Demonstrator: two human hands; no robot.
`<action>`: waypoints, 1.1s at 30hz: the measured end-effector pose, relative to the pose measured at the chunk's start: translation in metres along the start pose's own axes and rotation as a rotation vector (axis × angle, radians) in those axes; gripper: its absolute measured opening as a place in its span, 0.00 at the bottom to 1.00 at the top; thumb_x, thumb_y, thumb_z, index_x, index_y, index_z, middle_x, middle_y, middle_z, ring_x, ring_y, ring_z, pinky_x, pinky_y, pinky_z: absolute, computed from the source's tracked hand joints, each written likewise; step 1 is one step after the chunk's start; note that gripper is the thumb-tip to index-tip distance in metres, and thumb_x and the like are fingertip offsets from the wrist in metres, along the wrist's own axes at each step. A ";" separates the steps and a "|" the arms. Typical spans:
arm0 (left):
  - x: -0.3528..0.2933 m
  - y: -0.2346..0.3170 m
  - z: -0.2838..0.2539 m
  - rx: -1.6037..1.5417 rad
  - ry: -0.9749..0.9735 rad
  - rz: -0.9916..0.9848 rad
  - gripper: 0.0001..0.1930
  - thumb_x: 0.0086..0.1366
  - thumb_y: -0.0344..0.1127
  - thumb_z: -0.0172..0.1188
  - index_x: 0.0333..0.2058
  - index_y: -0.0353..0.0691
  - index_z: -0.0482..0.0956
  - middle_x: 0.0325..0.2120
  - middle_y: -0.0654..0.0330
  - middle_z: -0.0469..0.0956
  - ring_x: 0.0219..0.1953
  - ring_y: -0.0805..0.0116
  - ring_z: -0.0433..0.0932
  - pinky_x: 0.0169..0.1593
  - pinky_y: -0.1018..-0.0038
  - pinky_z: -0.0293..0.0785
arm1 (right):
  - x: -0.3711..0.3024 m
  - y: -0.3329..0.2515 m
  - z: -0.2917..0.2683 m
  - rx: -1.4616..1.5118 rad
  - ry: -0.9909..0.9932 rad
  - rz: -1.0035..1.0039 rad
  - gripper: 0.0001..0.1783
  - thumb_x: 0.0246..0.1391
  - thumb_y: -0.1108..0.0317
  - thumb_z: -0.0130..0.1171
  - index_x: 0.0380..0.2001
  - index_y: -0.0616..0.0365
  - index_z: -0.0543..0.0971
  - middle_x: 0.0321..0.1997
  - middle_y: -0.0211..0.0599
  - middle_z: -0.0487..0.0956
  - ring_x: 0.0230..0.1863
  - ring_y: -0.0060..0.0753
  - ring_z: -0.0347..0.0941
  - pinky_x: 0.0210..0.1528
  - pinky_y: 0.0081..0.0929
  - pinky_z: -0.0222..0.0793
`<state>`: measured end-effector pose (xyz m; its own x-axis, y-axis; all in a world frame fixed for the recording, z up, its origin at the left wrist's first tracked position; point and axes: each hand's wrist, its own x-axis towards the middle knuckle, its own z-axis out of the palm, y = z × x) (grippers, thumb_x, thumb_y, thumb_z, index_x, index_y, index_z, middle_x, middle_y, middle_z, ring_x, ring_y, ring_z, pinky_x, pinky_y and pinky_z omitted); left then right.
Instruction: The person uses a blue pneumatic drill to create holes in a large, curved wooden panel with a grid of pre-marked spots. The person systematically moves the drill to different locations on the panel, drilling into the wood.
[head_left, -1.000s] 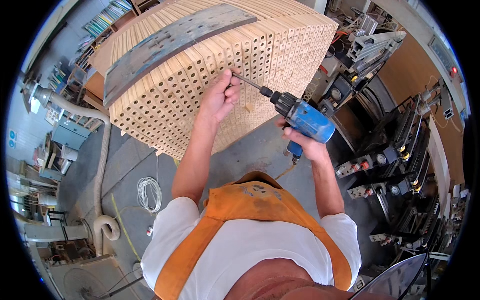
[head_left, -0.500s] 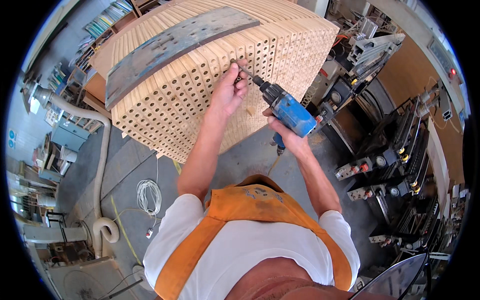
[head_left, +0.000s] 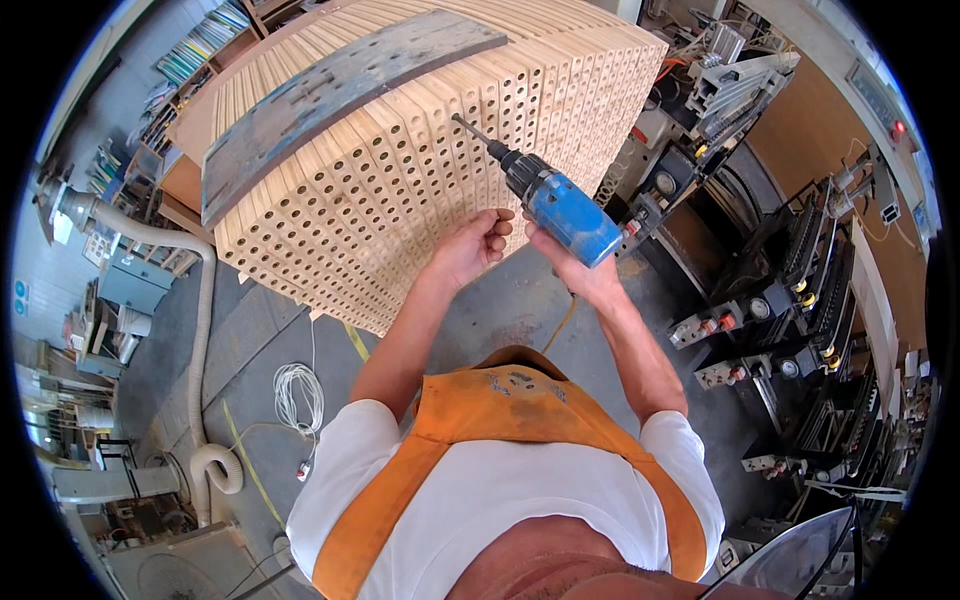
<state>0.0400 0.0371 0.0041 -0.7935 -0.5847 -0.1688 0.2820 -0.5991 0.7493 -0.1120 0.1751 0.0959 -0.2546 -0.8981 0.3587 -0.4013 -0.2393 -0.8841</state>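
Observation:
My right hand [head_left: 580, 270] grips a blue and black power drill [head_left: 570, 212]. Its long bit points up and left, and the tip meets a hole near the top of a stack of pale wooden pieces [head_left: 410, 185]. Rows of round holes cover the stack's near face, many with dark metal-looking rims. Just below the drill's front end, my left hand [head_left: 472, 248] hangs before that face with its fingers curled in; whatever they may hold is hidden.
A worn dark board [head_left: 350, 95] lies on top of the stack. To the right stands machinery with gauges [head_left: 760, 308]. On the left, a ribbed hose [head_left: 205, 330] runs down to the floor, near a coiled white cable [head_left: 298, 393].
My left hand has come away from the bit's tip and dropped lower, fingers curled. The drill has shifted slightly up and left, its tip now at a hole.

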 end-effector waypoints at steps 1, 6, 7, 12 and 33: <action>-0.001 -0.001 -0.002 0.002 -0.011 -0.003 0.14 0.71 0.36 0.47 0.47 0.34 0.73 0.30 0.66 0.75 0.25 0.79 0.70 0.30 0.81 0.71 | 0.000 -0.001 0.000 -0.003 -0.007 0.005 0.17 0.51 0.66 0.64 0.45 0.57 0.79 0.41 0.41 0.81 0.42 0.30 0.78 0.43 0.29 0.72; -0.013 0.013 0.000 -0.017 -0.032 0.048 0.12 0.70 0.35 0.48 0.47 0.34 0.73 0.31 0.64 0.76 0.26 0.78 0.71 0.30 0.82 0.71 | -0.003 0.007 0.002 0.059 0.015 0.024 0.16 0.52 0.67 0.65 0.45 0.57 0.79 0.40 0.35 0.82 0.41 0.26 0.77 0.43 0.26 0.72; -0.016 0.020 0.011 0.004 0.018 0.093 0.12 0.70 0.34 0.49 0.47 0.34 0.73 0.31 0.63 0.77 0.27 0.78 0.72 0.31 0.81 0.72 | -0.003 0.008 0.001 0.080 0.019 0.039 0.16 0.52 0.68 0.66 0.45 0.57 0.79 0.40 0.33 0.82 0.41 0.24 0.76 0.43 0.25 0.72; -0.024 0.057 0.021 0.006 0.049 0.307 0.13 0.70 0.35 0.50 0.47 0.32 0.72 0.33 0.59 0.78 0.31 0.74 0.78 0.36 0.78 0.78 | -0.025 0.008 -0.013 -0.082 0.006 -0.125 0.18 0.51 0.63 0.66 0.45 0.55 0.78 0.38 0.38 0.81 0.38 0.29 0.77 0.41 0.29 0.72; -0.008 0.093 0.047 -0.045 0.011 0.387 0.16 0.71 0.40 0.49 0.49 0.33 0.71 0.27 0.67 0.69 0.22 0.82 0.61 0.22 0.86 0.57 | -0.014 0.002 0.017 0.323 0.026 0.156 0.12 0.51 0.75 0.63 0.41 0.58 0.80 0.37 0.30 0.81 0.39 0.22 0.76 0.42 0.23 0.71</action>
<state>0.0472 0.0116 0.1055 -0.6184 -0.7775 0.1138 0.5829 -0.3567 0.7301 -0.0939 0.1807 0.0841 -0.3145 -0.9245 0.2154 -0.0581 -0.2078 -0.9765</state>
